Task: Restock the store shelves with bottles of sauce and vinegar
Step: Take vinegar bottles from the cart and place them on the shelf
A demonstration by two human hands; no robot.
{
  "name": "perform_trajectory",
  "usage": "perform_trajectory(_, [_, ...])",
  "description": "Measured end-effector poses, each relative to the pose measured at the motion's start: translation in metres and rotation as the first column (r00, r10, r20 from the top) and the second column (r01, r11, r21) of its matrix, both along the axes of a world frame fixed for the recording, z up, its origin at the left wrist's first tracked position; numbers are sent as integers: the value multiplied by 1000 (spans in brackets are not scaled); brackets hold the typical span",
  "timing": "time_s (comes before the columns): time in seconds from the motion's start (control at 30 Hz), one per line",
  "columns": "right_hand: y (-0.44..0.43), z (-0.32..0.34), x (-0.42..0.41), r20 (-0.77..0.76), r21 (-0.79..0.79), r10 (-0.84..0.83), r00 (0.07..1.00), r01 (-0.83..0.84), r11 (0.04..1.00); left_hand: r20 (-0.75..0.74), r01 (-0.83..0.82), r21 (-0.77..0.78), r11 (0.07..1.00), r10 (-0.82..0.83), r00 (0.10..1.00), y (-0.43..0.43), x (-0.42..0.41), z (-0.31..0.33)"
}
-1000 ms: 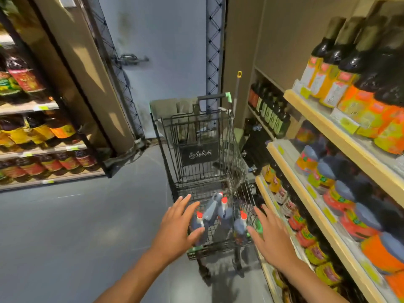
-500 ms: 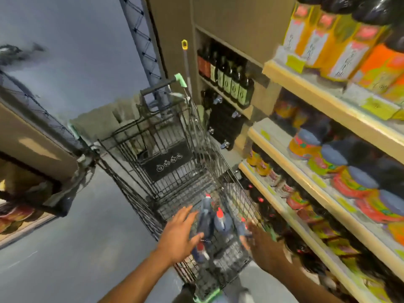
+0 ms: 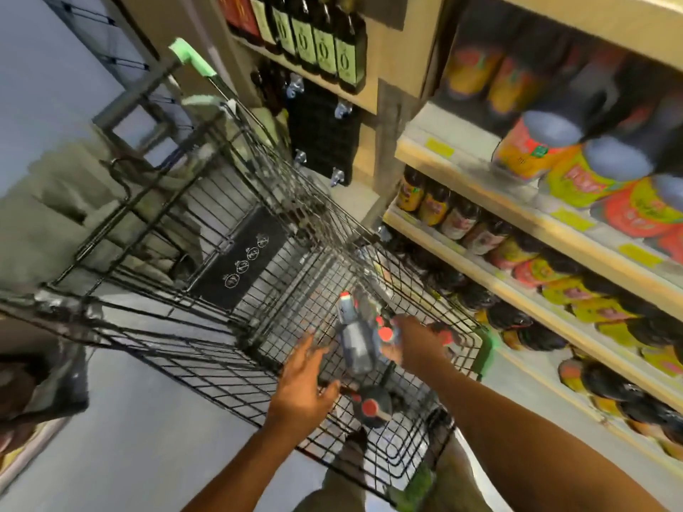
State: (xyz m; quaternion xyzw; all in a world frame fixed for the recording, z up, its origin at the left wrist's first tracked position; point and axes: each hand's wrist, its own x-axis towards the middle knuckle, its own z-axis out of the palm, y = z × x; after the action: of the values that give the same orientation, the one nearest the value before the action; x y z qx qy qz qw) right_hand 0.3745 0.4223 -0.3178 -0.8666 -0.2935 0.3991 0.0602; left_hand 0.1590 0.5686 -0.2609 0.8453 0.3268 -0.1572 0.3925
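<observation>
Hands have dropped from hovering above the cart to down inside its basket over the last second, and my view has tipped steeply downward with them; I read that as the pick-up beginning. My left hand [image 3: 301,388] reaches in with fingers spread wide and straight, just beside the upright grey plastic bottle with a red cap [image 3: 354,341], holding nothing that I can see; my right hand [image 3: 417,343] sits against the red-capped necks of the clustered bottles, but blur hides its fingers, so I cannot tell whether it has closed on one. Another dark red-capped bottle [image 3: 371,406] lies lower, near the front of the black wire shopping cart [image 3: 207,367]. All the stock in view is still in the cart; none has reached the wooden store shelves [image 3: 476,186] on my right, already lined with orange- and yellow-labelled bottles [image 3: 525,157]; restocking from this load looks barely started.
</observation>
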Motion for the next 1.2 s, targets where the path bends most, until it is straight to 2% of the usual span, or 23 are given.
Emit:
perform_trajectory(0.1, [11,-23,-7,62,-91,64,996,-58,994,36,2,-13,1000,-1,999,2,-5,-9])
perform_trajectory(0.27, [20,-41,-8,176,-79,43,983,-29,996,-62,29,-43,999,-32,998,9,-9,-18])
perform_trajectory(0.33, [18,-35,1,114,-16,-42,993,44,999,-118,-26,-121,992,12,993,14,-9,-20])
perform_trajectory(0.37, [14,-30,7,75,38,-119,990,117,992,-132,-104,-196,975,79,988,16,-7,-20])
perform_trajectory(0.43, [6,-15,18,34,159,-234,972,226,961,-139,-266,-339,902,231,963,19,-1,-18])
perform_trajectory(0.5, [0,11,30,-33,262,-257,966,256,930,-104,-303,-416,857,286,953,23,7,-19])
perform_trajectory(0.6, [3,65,49,-159,361,-175,972,222,906,-69,-279,-518,809,286,956,28,27,-9])
perform_trajectory(0.77, [18,152,66,-303,483,-49,952,198,853,13,-152,-670,727,216,976,29,63,22])
perform_trajectory(0.87, [25,186,68,-448,568,70,891,222,793,7,-119,-795,595,205,979,25,79,38])
perform_trajectory(0.93, [27,191,64,-504,583,62,861,286,761,-19,-143,-852,504,242,970,20,83,40])
perform_trajectory(1.0, [25,183,59,-579,559,-11,815,407,722,-42,-189,-848,496,293,955,15,83,39])
perform_trajectory(1.07, [14,161,57,-655,470,-120,746,527,708,-60,-232,-824,517,328,943,12,82,38])
perform_trajectory(1.13, [-5,126,56,-616,316,-311,724,588,744,-95,-275,-824,496,358,929,11,78,35])
perform_trajectory(1.17, [-17,106,56,-502,226,-360,786,521,823,-111,-299,-835,462,390,914,12,75,33])
perform_trajectory(1.2, [-29,85,53,-344,119,-315,884,374,920,-133,-325,-842,430,419,898,13,73,32])
